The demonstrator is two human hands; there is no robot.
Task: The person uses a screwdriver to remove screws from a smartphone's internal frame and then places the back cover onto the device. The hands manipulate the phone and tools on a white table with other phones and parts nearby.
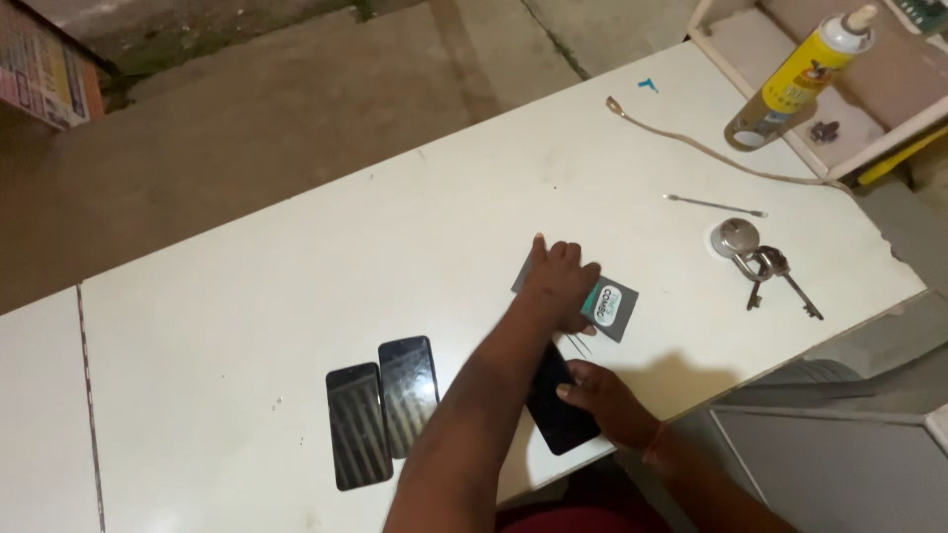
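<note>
Left hand [561, 279] flat, fingers spread, pressing grey card [604, 304] near bench [247, 296] front edge. Right hand [604, 395] gripping black phone [559, 407] at that edge. Advisable: keep card pinned, phone fully supported.

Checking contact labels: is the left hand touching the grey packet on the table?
Touching. The head view shows the left hand lying flat on top of the grey packet, covering its left part, with no gap visible between them.
</note>
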